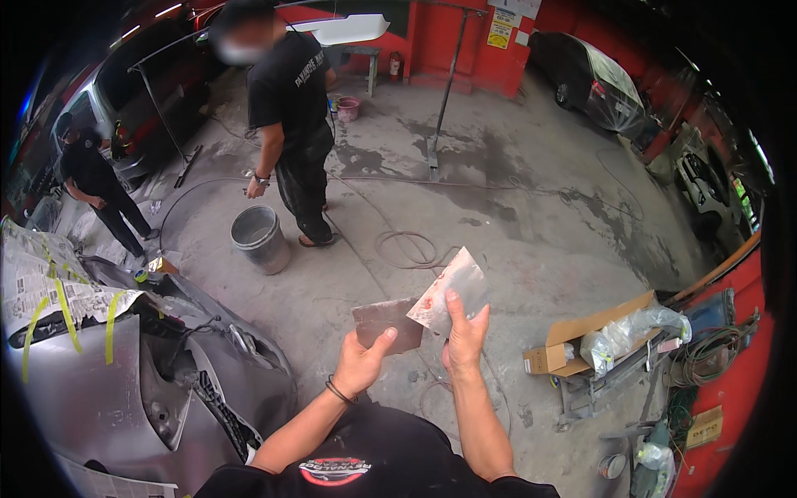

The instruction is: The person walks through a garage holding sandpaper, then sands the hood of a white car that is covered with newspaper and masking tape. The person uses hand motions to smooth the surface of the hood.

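Note:
My left hand (361, 365) is closed on a dark grey-brown flat plate (383, 320), thumb on its top face. Higher and to the right, my right hand (465, 336) grips a pale flat plate (457, 282), its thumb pressed on the face. Pinkish-red smears mark the pale plate's surface. The two plates are held close together in front of me, and the pale one's lower corner reaches the dark one's right end. From this view I cannot tell whether they touch. What the plates are made of is unclear.
A grey car body (108, 398) masked with newspaper (37, 274) and yellow-green tape stands close on my left. Ahead are a grey bucket (259, 236), a person in black (290, 124) and a coiled hose (407, 249). An opened cardboard box (548, 358) rests on a stand at right.

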Action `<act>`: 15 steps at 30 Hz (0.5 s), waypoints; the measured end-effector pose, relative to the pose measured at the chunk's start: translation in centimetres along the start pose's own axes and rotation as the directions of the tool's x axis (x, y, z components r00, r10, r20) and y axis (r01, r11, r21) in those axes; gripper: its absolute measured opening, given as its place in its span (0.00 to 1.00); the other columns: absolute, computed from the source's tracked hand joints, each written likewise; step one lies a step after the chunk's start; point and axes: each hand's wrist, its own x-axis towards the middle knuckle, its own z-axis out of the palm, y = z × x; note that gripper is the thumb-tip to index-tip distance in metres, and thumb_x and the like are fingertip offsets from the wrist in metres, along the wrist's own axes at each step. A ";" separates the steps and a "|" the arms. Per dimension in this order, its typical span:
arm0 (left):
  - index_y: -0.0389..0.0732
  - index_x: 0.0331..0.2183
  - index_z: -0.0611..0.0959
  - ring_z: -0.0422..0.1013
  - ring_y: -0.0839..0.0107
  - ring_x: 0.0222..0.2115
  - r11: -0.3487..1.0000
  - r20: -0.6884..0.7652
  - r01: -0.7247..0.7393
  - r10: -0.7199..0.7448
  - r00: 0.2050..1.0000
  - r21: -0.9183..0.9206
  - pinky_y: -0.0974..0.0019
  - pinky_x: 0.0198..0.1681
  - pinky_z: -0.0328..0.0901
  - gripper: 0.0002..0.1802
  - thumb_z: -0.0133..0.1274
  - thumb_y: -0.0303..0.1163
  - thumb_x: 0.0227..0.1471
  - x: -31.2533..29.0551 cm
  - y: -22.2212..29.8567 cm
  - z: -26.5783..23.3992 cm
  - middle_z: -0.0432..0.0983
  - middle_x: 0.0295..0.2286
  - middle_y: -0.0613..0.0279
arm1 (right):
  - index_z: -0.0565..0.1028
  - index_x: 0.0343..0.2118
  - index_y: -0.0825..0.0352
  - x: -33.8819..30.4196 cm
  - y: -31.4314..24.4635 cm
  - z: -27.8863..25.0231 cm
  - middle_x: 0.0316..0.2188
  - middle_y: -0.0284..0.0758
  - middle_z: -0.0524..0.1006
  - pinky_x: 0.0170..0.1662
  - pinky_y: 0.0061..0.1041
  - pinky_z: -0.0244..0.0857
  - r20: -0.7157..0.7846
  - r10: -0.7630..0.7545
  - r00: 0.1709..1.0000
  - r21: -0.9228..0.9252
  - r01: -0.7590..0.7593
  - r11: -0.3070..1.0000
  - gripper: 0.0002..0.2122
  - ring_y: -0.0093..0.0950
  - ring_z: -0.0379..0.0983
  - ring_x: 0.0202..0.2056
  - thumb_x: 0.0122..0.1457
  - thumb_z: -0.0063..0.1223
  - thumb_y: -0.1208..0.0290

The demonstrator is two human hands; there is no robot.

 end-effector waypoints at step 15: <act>0.28 0.47 0.84 0.79 0.74 0.37 0.944 0.292 0.322 -0.288 0.912 -0.076 0.67 0.43 0.74 0.20 0.62 0.37 0.63 11.4 5.4 -6.2 0.84 0.38 0.57 | 0.61 0.68 0.57 6.6 -2.2 6.5 0.62 0.33 0.69 0.63 0.36 0.65 0.205 0.075 0.976 -0.133 -0.048 0.990 0.24 0.28 0.67 0.61 0.72 0.49 0.70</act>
